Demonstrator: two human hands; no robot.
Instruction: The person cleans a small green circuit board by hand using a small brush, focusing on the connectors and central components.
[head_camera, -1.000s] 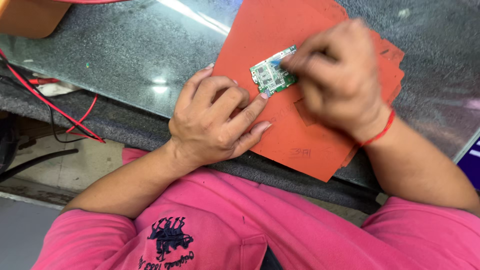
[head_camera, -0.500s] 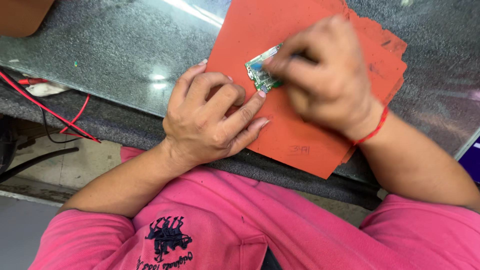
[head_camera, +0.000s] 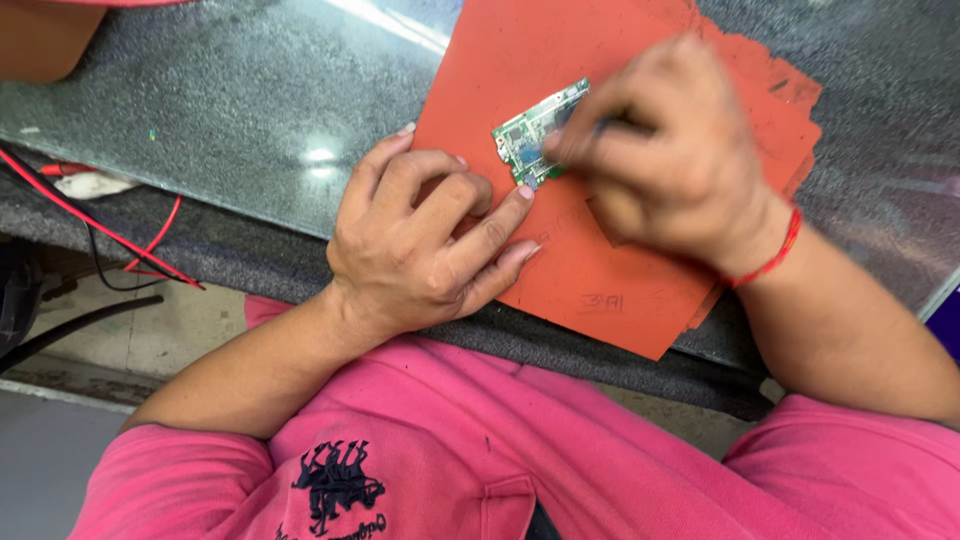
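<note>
Since a second ago my right hand (head_camera: 665, 150) has slid left over the small green circuit board (head_camera: 530, 140), fingers clenched on something thin I cannot make out. Nearer me, my left hand (head_camera: 425, 240) curls loosely, holding nothing, index fingertip touching the board's near corner. It lies on the orange mat (head_camera: 600, 270) on the desk (head_camera: 200, 110), long axis running up-right, between both hands.

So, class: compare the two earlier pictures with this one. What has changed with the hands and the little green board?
The right hand slid left over the green circuit board, now covering more of it. The left hand stayed curled on the orange mat, a fingertip at the board's lower edge. The board and mat kept their places.
</note>
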